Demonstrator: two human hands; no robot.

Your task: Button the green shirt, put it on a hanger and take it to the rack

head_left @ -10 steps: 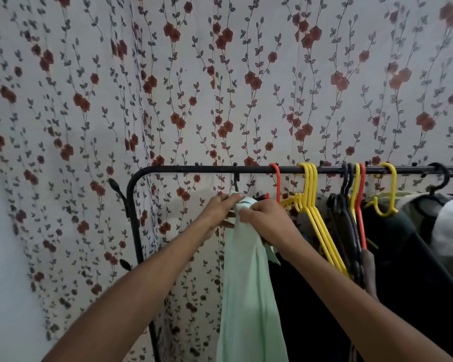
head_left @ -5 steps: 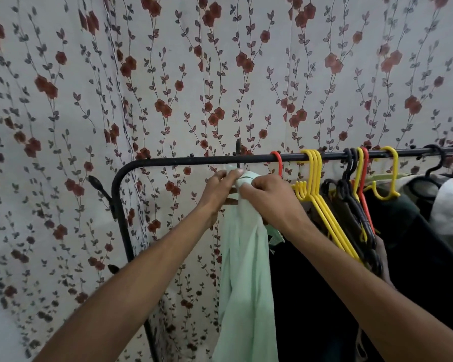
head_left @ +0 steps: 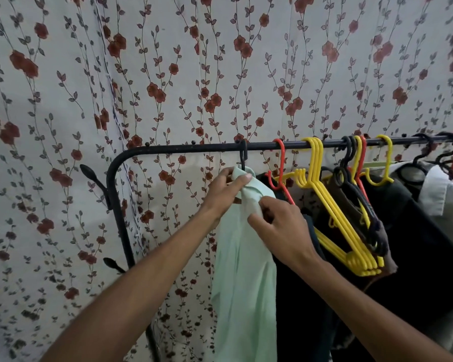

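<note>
Your rack (head_left: 194, 148): black rail, running from a bent corner post at its left end out past the right edge of view, in front of a flowered curtain (head_left: 168, 74). Shirt (head_left: 246, 270): pale green, hanging on a black hanger (head_left: 243, 155) whose hook is over the rail, the item nearest the post; the body of the hanger is hidden by cloth. Your left hand (head_left: 226, 192): just under the hook, fingers closed on the collar at the shirt's top, thumb laid over the cloth. Your right hand (head_left: 283, 226): just right of the shirt and lower than the left, thumb and forefinger pinching the fabric edge below the collar, other fingers curled. Further right along the rail from the shirt: a red hanger (head_left: 280, 165), a bunch of yellow hangers (head_left: 338, 218) tilted down to the right, black, yellow and red hooks close together, a single yellow hook (head_left: 385, 160), dark clothes (head_left: 416, 244) beneath, and a white collar (head_left: 439, 189) near the right edge.
</note>
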